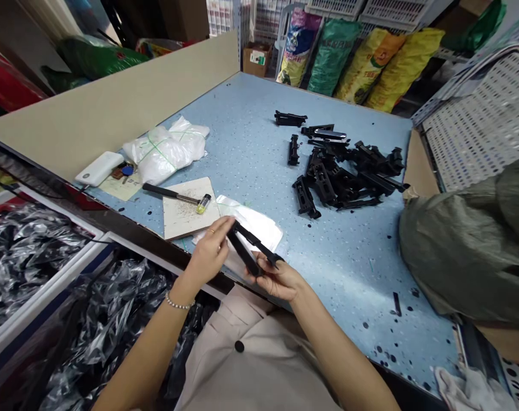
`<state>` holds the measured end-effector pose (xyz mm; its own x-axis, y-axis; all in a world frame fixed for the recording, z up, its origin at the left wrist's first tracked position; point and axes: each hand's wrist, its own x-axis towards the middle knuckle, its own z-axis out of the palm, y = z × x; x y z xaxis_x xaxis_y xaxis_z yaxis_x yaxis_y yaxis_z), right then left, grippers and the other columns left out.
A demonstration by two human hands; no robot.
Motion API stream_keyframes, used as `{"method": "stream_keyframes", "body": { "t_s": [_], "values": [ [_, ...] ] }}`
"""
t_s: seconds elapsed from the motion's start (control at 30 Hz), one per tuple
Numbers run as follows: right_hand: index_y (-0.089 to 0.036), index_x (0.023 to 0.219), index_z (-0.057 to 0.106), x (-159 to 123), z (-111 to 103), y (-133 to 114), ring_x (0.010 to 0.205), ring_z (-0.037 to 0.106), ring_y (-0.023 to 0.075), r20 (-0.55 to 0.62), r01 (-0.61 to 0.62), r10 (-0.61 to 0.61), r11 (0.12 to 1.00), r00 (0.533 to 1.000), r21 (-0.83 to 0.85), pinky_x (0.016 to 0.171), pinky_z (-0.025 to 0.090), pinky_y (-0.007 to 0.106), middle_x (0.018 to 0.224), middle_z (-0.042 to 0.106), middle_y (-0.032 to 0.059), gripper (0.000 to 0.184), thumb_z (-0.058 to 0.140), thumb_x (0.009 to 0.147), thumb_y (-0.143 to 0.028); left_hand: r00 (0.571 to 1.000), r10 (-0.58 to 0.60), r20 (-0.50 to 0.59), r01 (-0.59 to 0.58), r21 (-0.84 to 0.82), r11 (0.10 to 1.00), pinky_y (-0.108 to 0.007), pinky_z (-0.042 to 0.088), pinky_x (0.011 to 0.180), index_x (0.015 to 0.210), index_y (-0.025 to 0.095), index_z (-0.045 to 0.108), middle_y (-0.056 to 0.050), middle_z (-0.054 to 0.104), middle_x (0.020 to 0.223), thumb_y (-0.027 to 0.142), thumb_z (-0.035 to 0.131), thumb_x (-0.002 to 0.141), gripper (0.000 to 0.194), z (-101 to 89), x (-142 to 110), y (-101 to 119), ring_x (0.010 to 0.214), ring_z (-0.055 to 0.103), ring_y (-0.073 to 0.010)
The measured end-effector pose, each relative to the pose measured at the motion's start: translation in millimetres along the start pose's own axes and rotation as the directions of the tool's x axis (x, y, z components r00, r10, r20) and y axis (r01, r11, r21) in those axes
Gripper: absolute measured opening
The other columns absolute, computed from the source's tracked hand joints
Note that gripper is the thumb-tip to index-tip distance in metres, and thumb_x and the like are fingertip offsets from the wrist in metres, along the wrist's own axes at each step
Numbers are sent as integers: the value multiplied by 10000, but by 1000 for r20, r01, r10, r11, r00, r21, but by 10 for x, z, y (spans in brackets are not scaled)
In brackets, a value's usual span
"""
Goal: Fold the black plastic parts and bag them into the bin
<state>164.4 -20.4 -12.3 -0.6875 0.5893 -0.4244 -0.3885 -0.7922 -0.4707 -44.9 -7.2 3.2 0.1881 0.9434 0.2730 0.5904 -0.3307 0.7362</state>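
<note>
Between my two hands is a long black plastic part (pixel 245 251) with a hinged-looking arm swung out from one end. My left hand (pixel 210 248) pinches its upper end, near the joint. My right hand (pixel 279 279) grips the lower end, with fingers around the body and the thumb side by the thin arm. Beneath the part lie flat white plastic bags (pixel 253 222) on the table. Left of them, a small hammer (pixel 174 194) with a yellowish clear head rests on a worn square board (pixel 186 225).
Several similar black parts (pixel 328 177) are heaped on the blue table (pixel 251 125). A white plastic bundle (pixel 161 151) and a white device (pixel 99 168) lie at left. A dark green sack (pixel 460 251) stands at right. Crates of plastic-wrapped items (pixel 109 319) sit below the left edge.
</note>
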Motion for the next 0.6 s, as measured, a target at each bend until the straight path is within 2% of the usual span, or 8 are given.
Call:
{"method": "stream_keyframes", "body": {
  "t_s": [0.07,0.17,0.23,0.33,0.4,0.47,0.53,0.6],
  "values": [
    [-166,1155,517,98,25,-10,703,690,141,-101,93,-100,993,990,-71,570,566,200,872,686,44,595,822,665,-313,993,89,80,-86,-41,995,-407,394,1098,1441,260,389,-90,455,1442,73,383,871,599,23,-137,136,1331,436,-218],
    [-239,1318,397,172,79,-11,662,652,134,-230,233,-311,921,922,-311,591,547,251,809,659,-27,745,772,675,-241,969,170,178,-148,-130,980,-390,411,1096,1460,297,341,-76,440,1455,40,363,874,640,98,-319,316,1320,454,-213],
    [-233,1251,451,159,104,38,677,618,131,-229,273,-442,807,867,-523,617,514,254,786,641,-36,589,699,717,-233,957,179,230,-146,-153,977,-372,431,1082,1468,293,318,-84,403,1474,21,375,855,674,126,-387,402,1310,464,-219],
    [-203,915,546,68,149,166,722,570,144,-159,245,-554,584,817,-774,633,461,253,764,612,-23,171,617,763,-237,940,160,302,-120,-146,982,-364,451,1060,1428,262,382,-107,424,1443,54,454,845,623,3,-438,537,1281,488,-231],
    [-207,798,513,-21,216,239,705,539,140,-98,227,-508,539,856,-811,628,440,253,729,582,-33,136,638,758,-244,927,125,353,-85,-128,988,-357,453,1046,1352,249,475,-103,511,1354,118,498,873,496,-232,-493,651,1241,517,-223],
    [-203,812,535,-109,308,270,712,549,137,-12,203,-329,610,944,-766,651,450,260,751,593,-28,166,674,764,-280,901,42,432,-5,-87,996,-327,468,1005,1281,255,539,-78,592,1240,179,517,898,391,-552,-601,727,1167,565,-203],
    [-194,890,593,-172,387,260,772,591,147,69,146,-139,681,988,-717,714,479,287,852,643,7,192,685,785,-326,843,-94,530,111,-1,994,-304,483,952,1243,273,572,-49,634,1163,194,553,881,371,-848,-766,667,1092,605,-196],
    [-188,940,626,-194,418,228,823,621,158,65,106,-85,710,994,-696,765,498,315,947,671,43,227,676,804,-363,749,-254,612,220,133,966,-313,489,918,1188,281,611,-31,655,1116,162,602,829,379,-982,-966,416,1045,626,-209]
  ]
}}
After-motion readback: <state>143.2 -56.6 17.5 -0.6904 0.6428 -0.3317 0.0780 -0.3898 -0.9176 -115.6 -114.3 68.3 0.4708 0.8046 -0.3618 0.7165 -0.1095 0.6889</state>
